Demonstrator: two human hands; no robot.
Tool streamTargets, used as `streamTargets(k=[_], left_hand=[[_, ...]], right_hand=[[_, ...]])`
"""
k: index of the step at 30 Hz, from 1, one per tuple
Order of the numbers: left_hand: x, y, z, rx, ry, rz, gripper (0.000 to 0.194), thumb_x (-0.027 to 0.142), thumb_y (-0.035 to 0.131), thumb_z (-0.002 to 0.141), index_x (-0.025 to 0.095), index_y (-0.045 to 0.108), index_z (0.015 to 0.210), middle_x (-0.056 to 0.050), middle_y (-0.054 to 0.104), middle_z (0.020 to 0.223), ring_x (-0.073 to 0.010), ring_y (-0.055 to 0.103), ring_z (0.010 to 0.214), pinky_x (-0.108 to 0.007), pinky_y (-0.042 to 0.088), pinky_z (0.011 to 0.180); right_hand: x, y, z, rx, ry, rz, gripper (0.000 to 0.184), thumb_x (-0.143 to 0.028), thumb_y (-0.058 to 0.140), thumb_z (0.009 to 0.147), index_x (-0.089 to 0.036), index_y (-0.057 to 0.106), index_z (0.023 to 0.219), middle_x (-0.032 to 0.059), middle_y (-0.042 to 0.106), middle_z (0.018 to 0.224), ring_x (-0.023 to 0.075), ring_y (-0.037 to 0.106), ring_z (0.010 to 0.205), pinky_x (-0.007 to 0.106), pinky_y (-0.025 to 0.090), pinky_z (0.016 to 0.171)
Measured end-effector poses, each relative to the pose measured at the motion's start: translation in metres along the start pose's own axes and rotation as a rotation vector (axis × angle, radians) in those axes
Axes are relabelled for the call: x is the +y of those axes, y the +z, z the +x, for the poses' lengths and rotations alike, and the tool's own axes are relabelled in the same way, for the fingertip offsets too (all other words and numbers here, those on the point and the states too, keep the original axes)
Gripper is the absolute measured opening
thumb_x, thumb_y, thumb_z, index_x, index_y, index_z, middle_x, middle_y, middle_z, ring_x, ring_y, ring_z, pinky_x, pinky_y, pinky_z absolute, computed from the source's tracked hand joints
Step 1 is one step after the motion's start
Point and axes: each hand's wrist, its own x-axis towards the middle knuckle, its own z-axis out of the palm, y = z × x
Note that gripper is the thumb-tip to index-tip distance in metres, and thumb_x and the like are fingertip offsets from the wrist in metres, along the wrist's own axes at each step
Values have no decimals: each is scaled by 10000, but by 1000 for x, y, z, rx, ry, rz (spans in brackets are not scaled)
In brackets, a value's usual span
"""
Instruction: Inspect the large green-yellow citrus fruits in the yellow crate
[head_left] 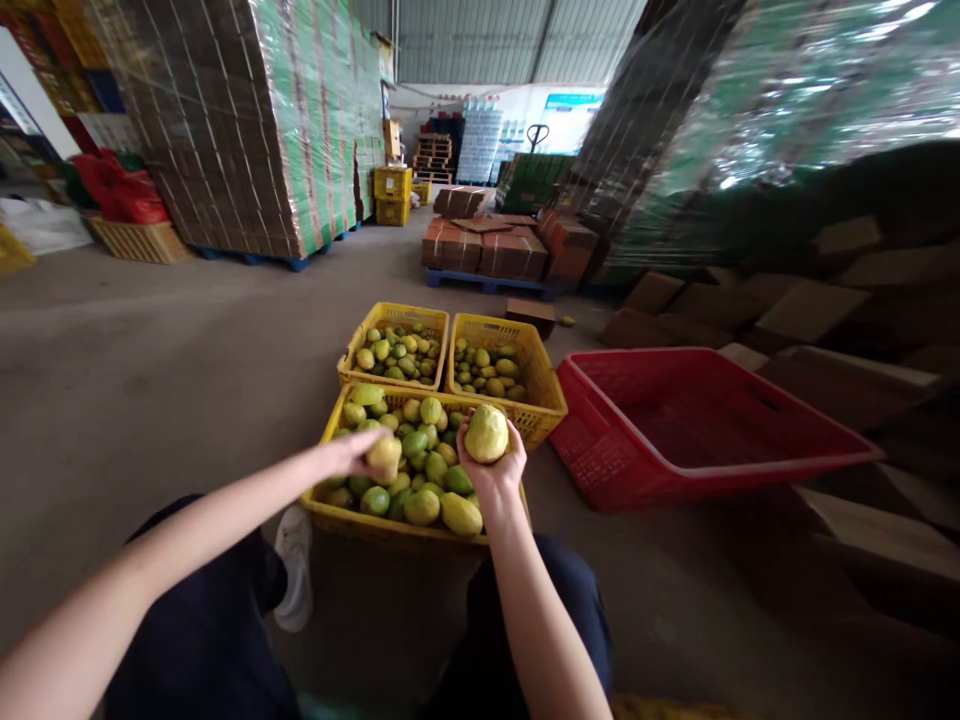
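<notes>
In my left hand [354, 452] is a yellowish lemon [385, 455], gripped over the left part of the near yellow crate [420, 537]. The hand is slightly blurred. My right hand [504, 474] cups a large, pale yellow, bumpy lemon [487, 434] above the right side of that crate, palm up with the fingers curled around it. Many green and yellow lemons [421, 507] fill the crate below both hands. Two more yellow crates, one at the back left [394, 378] and one at the back right [546, 400], also hold lemons of mixed colour.
A red plastic crate [600, 450] stands on the right, beside folded cardboard [810, 310]. Farther off are a blue pallet with brown cartons [514, 255] and a small box [531, 314]. Tall film-wrapped stacks [315, 130] rise at both sides. My knees flank the near crate.
</notes>
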Motion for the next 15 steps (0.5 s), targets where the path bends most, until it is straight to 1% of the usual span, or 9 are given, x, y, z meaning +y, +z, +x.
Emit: streamTargets(k=[2,3,4,5,6,7,11,13,15], left_hand=[[55,-14,10,85,102,-58,386,480,409,1020,176,637,959,-55,686,759,-191,709,693,-291,607,643],[76,-21,14,155,162,-82,422,497,377,1023,165,637,1019,-65,687,775,-185,702,689,-295,611,673],[88,-29,17,207,195,-89,432,497,378,1015,157,641,1061,-87,701,808,-189,705,701,-307,614,708],[93,-36,18,226,207,-70,426,488,401,1002,152,653,1079,-114,726,858,-201,716,729,-325,613,744],[90,-41,18,220,196,-14,421,483,423,988,151,669,1071,-137,750,908,-212,726,752,-336,608,768],[81,-46,16,188,163,67,417,484,443,976,152,686,1044,-150,769,952,-219,736,770,-339,601,781],[16,-51,7,-93,-3,468,461,576,489,949,179,722,982,-121,805,1054,-231,770,845,-323,569,800],[-10,-51,5,-135,32,742,492,634,507,933,194,726,970,-117,807,1058,-268,778,899,-348,567,814],[-26,-52,5,-107,135,1023,450,625,603,888,203,735,967,-135,802,1093,-325,765,1008,-393,560,880]], right_hand=[[0,-1,1,-15,-38,-74,145,-340,590,771,-303,690,869,-10,748,761,211,728,809,321,639,672],[0,-2,1,-12,-45,-107,147,-349,596,764,-303,690,868,-9,756,784,212,730,814,322,639,674],[1,-2,1,-3,-43,-122,149,-355,597,764,-302,689,869,-8,762,801,210,732,814,320,639,674],[1,-3,1,10,-38,-117,151,-356,595,770,-301,688,875,-7,765,812,206,733,810,317,640,675],[1,-4,1,24,-27,-98,153,-351,591,777,-300,688,885,-6,767,814,203,734,804,315,641,675],[1,-4,1,29,-17,-76,156,-343,590,786,-299,688,900,-5,770,819,199,736,806,313,643,682],[6,-10,3,-1,14,-113,149,-339,630,798,-295,676,932,-10,780,830,192,744,804,311,646,708],[12,-15,2,-5,46,-199,150,-349,664,791,-290,665,929,-9,776,823,200,742,773,334,648,704],[20,-22,-3,41,125,-298,152,-363,674,804,-278,661,929,1,769,818,209,734,724,349,641,669]])
